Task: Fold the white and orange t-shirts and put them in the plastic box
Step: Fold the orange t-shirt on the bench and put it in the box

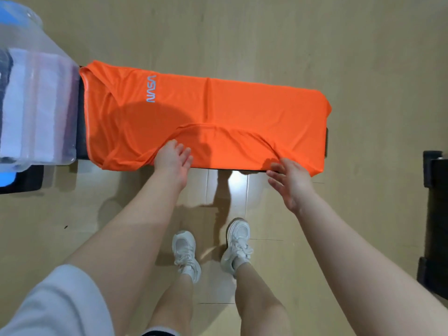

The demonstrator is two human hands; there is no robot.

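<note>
The orange t-shirt lies spread lengthwise over a dark low table, its NASA print facing up and its near side folded in along a curved crease. My left hand rests on the shirt's near edge at the left with fingers fairly straight, the cloth bunching under it. At the near edge further right, my right hand pinches the cloth with thumb and fingertips, the other fingers spread. The clear plastic box stands at the table's left end and holds folded white cloth.
A blue lid lies under the box at the left. Dark furniture stands at the right edge. My two feet in white shoes stand on the pale wood floor just before the table.
</note>
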